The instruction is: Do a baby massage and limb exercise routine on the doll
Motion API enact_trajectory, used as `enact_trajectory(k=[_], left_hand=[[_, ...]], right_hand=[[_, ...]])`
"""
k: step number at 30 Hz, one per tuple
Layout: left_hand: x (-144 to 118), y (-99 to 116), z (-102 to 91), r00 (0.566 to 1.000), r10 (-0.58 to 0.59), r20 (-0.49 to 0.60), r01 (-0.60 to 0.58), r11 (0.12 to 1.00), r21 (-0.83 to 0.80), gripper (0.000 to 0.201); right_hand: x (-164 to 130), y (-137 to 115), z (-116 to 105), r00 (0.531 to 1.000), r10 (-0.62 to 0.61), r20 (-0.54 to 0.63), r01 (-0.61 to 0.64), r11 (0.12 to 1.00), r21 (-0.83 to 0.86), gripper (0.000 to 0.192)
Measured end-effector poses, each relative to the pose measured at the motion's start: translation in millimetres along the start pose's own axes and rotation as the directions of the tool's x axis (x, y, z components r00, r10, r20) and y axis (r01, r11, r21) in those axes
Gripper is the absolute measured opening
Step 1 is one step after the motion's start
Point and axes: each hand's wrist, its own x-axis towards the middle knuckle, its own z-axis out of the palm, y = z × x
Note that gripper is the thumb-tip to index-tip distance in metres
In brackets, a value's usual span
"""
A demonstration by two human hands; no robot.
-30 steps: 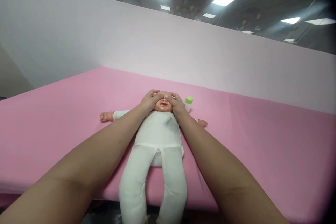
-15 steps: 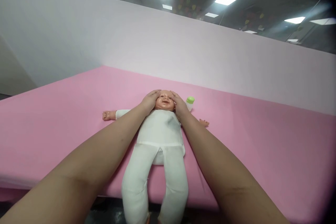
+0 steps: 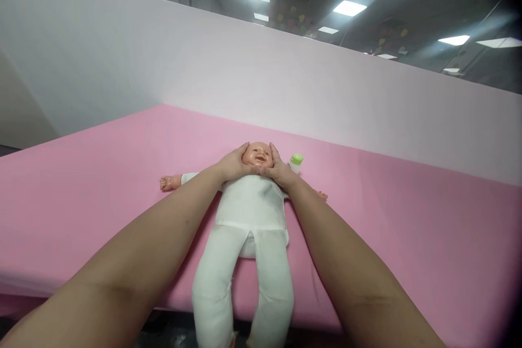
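My left hand (image 3: 232, 165) cups one side of the doll's head (image 3: 258, 154) and my right hand (image 3: 278, 169) cups the other, fingers curved against the cheeks and palms near the chin, so the face shows between them. The doll (image 3: 248, 212) lies on its back on the pink counter (image 3: 101, 185), arms spread to the sides, its white-clad legs hanging over the near edge toward me. Just beyond my right hand stands a small bottle (image 3: 296, 163) with a green cap (it seems to sit close to the doll's shoulder, though my hand hides the gap). A pale wall (image 3: 244, 70) rises behind the counter.
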Motion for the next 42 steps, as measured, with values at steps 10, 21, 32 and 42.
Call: enact_trajectory(k=[10, 21, 32, 42], left_hand=[[-13.9, 8.7, 15.3, 0.99, 0.138, -0.008, -0.129, 0.947, 0.295, 0.064], [-1.5, -11.2, 10.7, 0.984, 0.176, 0.028, -0.177, 0.952, 0.248, 0.065], [-0.7, -10.1, 12.7, 0.985, 0.169, -0.021, -0.16, 0.964, 0.212, 0.07], [-6.9, -1.8, 8.3, 0.986, 0.164, 0.038, -0.165, 0.905, 0.391, 0.075]], right_hand=[[0.8, 7.7, -2.5, 0.97, -0.119, -0.212, 0.043, 0.942, -0.333, 0.123], [-0.4, 4.9, -3.1, 0.995, -0.059, -0.078, 0.058, 0.998, -0.023, 0.099], [2.8, 9.6, 0.5, 0.974, -0.181, -0.139, 0.163, 0.977, -0.136, 0.072], [-10.4, -0.5, 13.5, 0.976, -0.137, -0.167, 0.088, 0.958, -0.272, 0.109]])
